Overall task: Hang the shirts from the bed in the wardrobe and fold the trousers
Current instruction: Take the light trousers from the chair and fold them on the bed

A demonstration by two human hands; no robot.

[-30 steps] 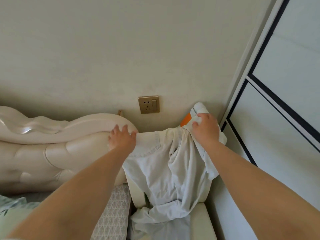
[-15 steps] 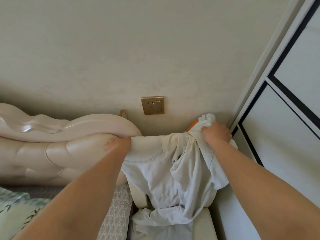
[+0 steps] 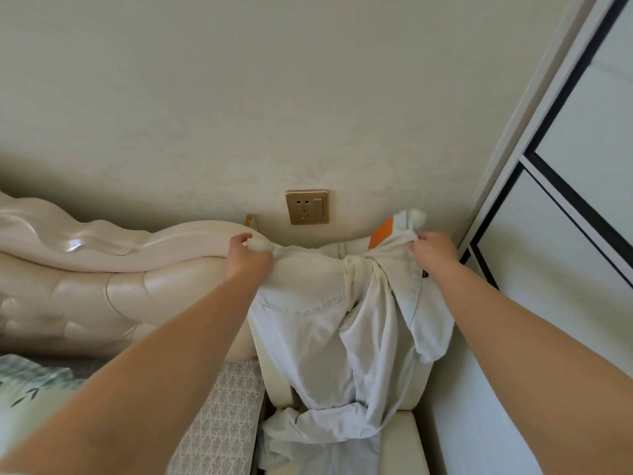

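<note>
Stretching level from left to right between two fists, the top edge of a pale blue-white, denim-like garment is pulled taut in front of the wall. The rest hangs downward in loose, soft folds. A stitched seam crosses its left panel, and its lower end lies crumpled on a cream, smooth-padded piece of furniture between bed and wardrobe.

The left hand reaches forward on a straight bare forearm, back of the hand up, its fingers curled round a bunched corner of the cloth. The right hand is held the same way, its fingers clenched round the other corner, with a tuft of fabric poking up above the fist.

Just behind that tuft shows part of a bright orange object. A glossy cream, button-tufted headboard with a curved top rail runs off to the left. Above the garment a gold square socket plate sits in the matt, lightly textured wall. A white wardrobe door with black lines fills the right side. A grey patterned mattress edge and leaf-printed bedding lie at lower left.
</note>
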